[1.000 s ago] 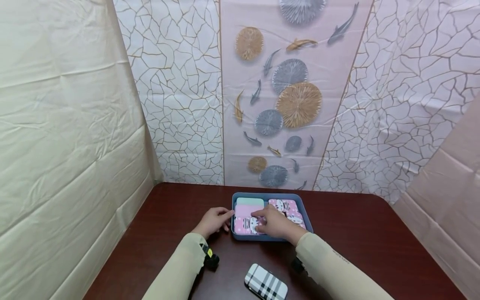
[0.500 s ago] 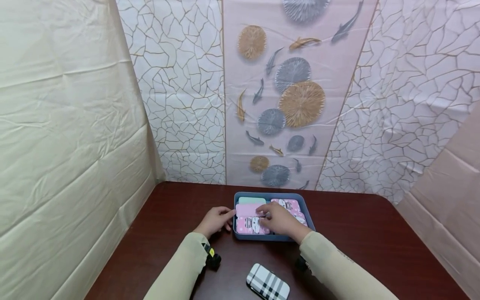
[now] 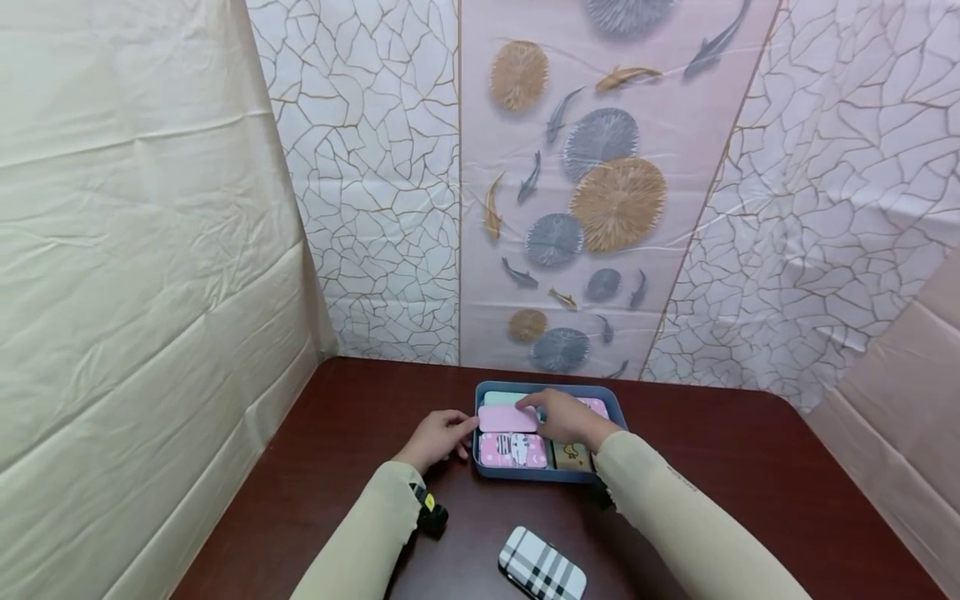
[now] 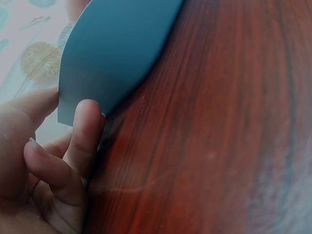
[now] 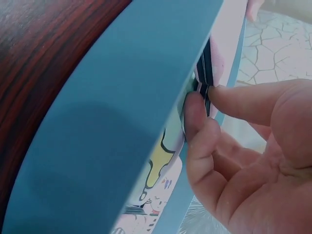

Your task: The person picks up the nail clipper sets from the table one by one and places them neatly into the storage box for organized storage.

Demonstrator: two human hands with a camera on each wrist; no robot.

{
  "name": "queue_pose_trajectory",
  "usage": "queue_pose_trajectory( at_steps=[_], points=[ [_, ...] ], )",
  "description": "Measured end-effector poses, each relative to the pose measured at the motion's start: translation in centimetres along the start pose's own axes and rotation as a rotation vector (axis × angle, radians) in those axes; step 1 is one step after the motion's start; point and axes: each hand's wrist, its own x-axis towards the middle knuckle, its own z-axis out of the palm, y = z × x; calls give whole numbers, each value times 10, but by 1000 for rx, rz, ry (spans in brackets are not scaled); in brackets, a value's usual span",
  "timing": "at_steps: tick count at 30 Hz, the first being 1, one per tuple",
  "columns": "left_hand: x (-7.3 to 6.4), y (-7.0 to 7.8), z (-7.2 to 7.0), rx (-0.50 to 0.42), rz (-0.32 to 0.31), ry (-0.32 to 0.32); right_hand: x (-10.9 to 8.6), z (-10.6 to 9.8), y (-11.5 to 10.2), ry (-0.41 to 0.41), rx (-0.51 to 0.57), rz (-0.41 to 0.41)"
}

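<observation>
A blue tray (image 3: 517, 474) holds several small cases. My right hand (image 3: 566, 417) reaches in and pinches the right end of a plain pink case (image 3: 502, 419); in the right wrist view its thumb and finger are at the case's dark edge (image 5: 207, 63). My left hand (image 3: 437, 438) is at the tray's left wall, with one finger on the outer side (image 4: 87, 117) and another at the rim. Behind the pink case lies a mint case (image 3: 501, 398); in front, a pink cartoon-printed case (image 3: 517, 451). The right hand partly covers the cases on the right.
A brown case (image 3: 572, 455) with a yellow figure sits in the tray's front right. A black-and-white plaid case (image 3: 542, 564) lies on the dark wooden table (image 3: 390, 392) near me. Patterned cloth (image 3: 390, 167) hangs behind the table.
My right hand has moved back from the cartoon-printed case to the plain pink case's end, uncovering the brown case. The left hand stays at the tray wall. The head view shifts slightly.
</observation>
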Motion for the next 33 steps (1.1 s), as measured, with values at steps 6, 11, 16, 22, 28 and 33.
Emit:
queue_pose_trajectory(
  at_steps=[6,11,16,22,28,33],
  points=[
    [2,4,4,3,8,2,-8,-4,3,7,18,16],
    [2,6,7,7,8,-6,-24,-2,2,67,45,34],
    [0,7,7,10,4,-3,-48,4,-4,147,52,3],
    [-1,9,8,11,-11,-9,-89,13,-14,261,73,-151],
    [1,7,5,15,-19,-6,-136,32,-25,174,58,-328],
    [2,-1,4,8,-20,2,-165,50,-32,-7,14,-305]
  ],
)
